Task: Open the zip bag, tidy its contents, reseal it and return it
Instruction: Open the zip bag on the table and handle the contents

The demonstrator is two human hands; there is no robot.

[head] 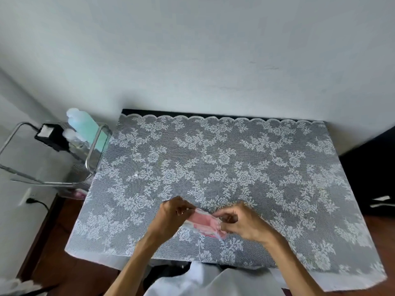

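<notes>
On lace tablecloth: zip bag between left hand; right hand

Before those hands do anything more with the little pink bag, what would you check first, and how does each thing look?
1. Both hands on the bag: ok. The left hand pinches one end and the right hand the other end of the zip bag.
2. Bag supported: ok, low over the lace-covered table, near its front edge.
3. Zip open or sealed: cannot tell, fingers cover it.
4. Contents tidy: cannot tell, only pink shows through.
5. Room to work: ok, nothing else lies on the cloth.
</notes>
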